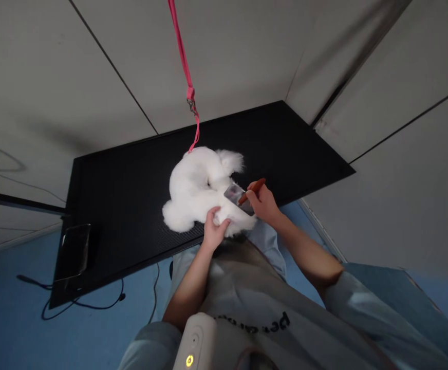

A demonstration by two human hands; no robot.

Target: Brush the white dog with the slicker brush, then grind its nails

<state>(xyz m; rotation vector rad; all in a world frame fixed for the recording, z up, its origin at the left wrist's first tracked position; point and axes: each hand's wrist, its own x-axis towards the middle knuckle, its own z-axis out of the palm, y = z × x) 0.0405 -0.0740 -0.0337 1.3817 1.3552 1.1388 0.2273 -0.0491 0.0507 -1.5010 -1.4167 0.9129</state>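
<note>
Fluffy white dog [187, 174] looks soft, pliant, probably slippery-coated; best steadied gently by its near side, where left fingers [212, 211] clasp it, right fingers [252, 197] gripping the brush [242, 199].

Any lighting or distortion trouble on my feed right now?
Head view: dim light, soft shadows on the pale wall; head view: the white animal looks bright, fur detail partly washed out, against the dark table; head view: edges look stretched, and the apron lettering is only partly readable.
</note>
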